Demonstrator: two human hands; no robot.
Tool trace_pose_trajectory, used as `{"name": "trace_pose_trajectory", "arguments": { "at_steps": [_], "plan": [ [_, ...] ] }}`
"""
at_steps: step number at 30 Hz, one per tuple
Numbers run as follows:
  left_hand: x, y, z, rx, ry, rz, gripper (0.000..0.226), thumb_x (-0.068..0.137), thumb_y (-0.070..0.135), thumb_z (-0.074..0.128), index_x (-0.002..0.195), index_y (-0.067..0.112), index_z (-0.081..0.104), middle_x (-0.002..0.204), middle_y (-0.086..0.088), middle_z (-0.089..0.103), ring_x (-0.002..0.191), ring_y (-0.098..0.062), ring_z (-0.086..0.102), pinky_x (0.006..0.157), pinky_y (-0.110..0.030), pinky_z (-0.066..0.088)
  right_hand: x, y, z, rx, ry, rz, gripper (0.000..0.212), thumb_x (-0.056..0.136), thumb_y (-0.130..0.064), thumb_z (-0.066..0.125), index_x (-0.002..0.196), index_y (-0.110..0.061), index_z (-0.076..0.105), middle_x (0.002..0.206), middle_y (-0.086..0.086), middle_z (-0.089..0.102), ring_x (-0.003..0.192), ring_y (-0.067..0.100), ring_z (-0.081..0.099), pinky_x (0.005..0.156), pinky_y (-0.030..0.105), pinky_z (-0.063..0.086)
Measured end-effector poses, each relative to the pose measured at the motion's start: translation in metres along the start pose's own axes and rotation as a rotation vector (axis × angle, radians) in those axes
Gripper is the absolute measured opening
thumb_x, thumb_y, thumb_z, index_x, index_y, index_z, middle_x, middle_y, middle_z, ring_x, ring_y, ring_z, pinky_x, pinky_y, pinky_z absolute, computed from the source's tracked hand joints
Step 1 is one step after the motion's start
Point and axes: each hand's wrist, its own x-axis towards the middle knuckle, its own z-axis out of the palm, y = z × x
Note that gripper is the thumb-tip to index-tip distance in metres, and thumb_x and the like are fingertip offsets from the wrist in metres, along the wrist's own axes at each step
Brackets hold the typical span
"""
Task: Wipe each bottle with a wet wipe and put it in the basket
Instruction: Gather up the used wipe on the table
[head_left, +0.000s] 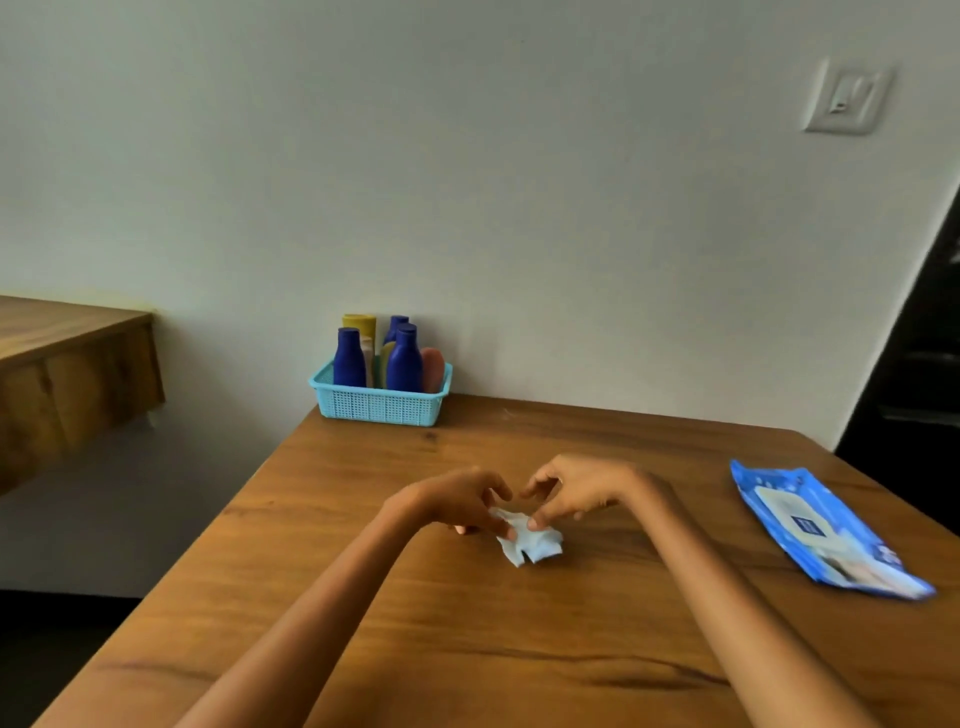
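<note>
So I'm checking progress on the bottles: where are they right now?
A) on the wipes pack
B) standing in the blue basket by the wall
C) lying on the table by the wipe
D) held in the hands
B: the bottles stand upright in the basket at the table's far edge.

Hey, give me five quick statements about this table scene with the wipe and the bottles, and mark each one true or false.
1. Both hands pinch the crumpled wet wipe on the table. True: the left hand and right hand both have fingertips on it.
2. The basket is red. False: it is light blue.
3. Blue bottles stand in the basket. True.
4. The wipes pack lies to the left of the hands. False: it lies to their right.
5. A bottle lies on the table beside the wipe. False: the only bottles visible are in the basket.
</note>
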Motion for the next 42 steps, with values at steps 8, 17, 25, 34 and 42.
{"name": "trace_pose_trajectory", "arguments": {
  "at_steps": [8,17,25,34,42],
  "plan": [
    [0.001,0.012,0.034,0.083,0.451,0.073,0.025,0.083,0.019,0.069,0.107,0.010,0.066,0.104,-0.006,0.066,0.082,-0.009,0.056,0.067,-0.016,0.044,-0.019,0.011,0.031,0.229,0.249,0.004,0.014,0.083,-0.011,0.067,0.095,-0.014,0.063,0.087,0.000,0.063,0.070,0.009,0.059,0.056,0.017,0.048],
    [0.011,0.086,0.078,-0.517,0.788,0.248,0.008,0.084,0.013,0.067,0.092,0.013,0.067,0.084,0.003,0.068,0.076,-0.006,0.064,0.070,-0.018,0.053,-0.061,0.046,0.039,1.175,0.794,-0.010,0.015,0.087,-0.016,0.062,0.099,-0.010,0.069,0.095,0.010,0.071,0.089,0.022,0.069,0.072,0.032,0.058],
    [0.032,0.192,0.141,-0.884,0.223,0.292,0.035,0.084,-0.009,0.044,0.106,0.006,0.067,0.096,-0.003,0.065,0.081,-0.009,0.057,0.069,-0.019,0.048,-0.145,0.140,0.015,0.750,1.017,0.276,0.013,0.085,-0.003,0.062,0.097,-0.004,0.068,0.072,0.006,0.062,0.059,0.008,0.059,0.057,0.018,0.049],
    [0.041,0.314,0.215,-1.185,-0.275,0.076,0.040,0.100,0.035,0.038,0.121,0.003,0.051,0.121,-0.020,0.056,0.103,-0.029,0.059,0.087,-0.035,0.049,-0.267,0.244,0.024,0.405,0.903,0.935,0.015,0.082,-0.011,0.067,0.090,0.002,0.068,0.085,0.018,0.069,0.063,0.025,0.069,0.065,0.035,0.060],
    [0.022,0.363,0.260,-1.181,-0.447,0.143,0.066,0.100,0.049,0.026,0.138,-0.003,0.034,0.141,-0.018,0.045,0.119,-0.025,0.052,0.107,-0.036,0.037,-0.298,0.289,0.042,0.208,1.035,1.093,0.023,0.088,-0.026,0.059,0.096,-0.005,0.065,0.094,0.013,0.066,0.083,0.028,0.065,0.068,0.032,0.050]
  ]
}}
